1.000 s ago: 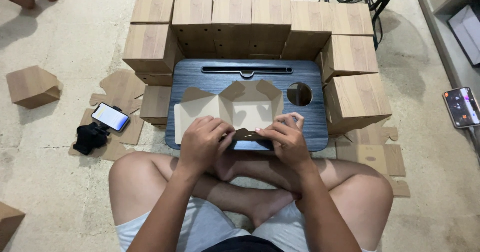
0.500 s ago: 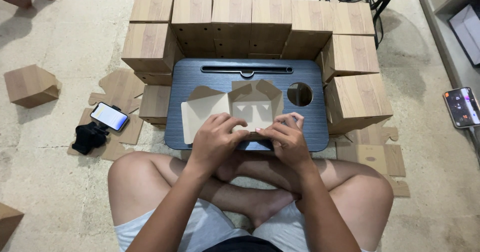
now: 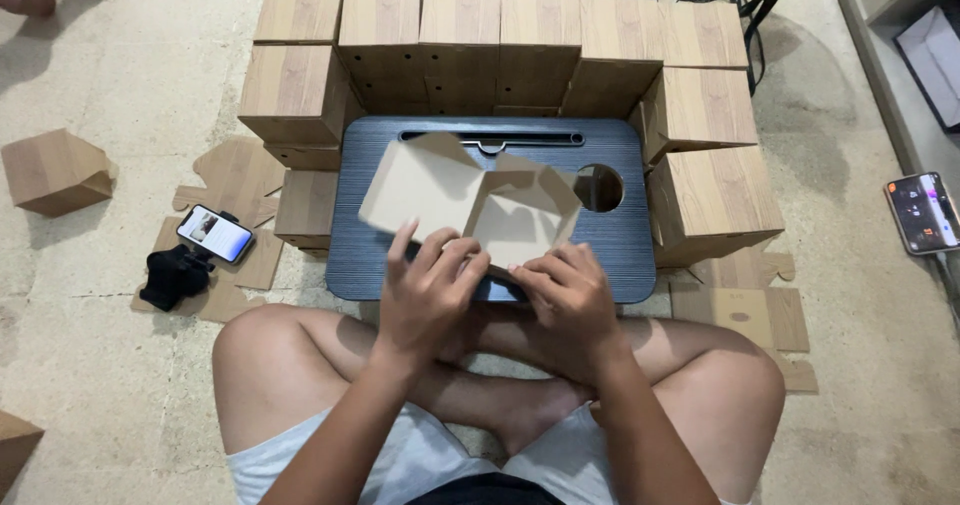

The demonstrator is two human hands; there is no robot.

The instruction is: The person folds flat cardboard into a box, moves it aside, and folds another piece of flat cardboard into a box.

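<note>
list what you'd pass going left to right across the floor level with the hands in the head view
folded wood-grain box → black phone stand → phone on cardboard → left hand → right hand → flat cardboard blank → second phone

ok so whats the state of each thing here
carton: half folded, flaps open
left hand: gripping carton
right hand: gripping carton
tray: flat on floor
boxes: assembled, closed, stacked
left phone: screen lit
right phone: screen lit
</note>
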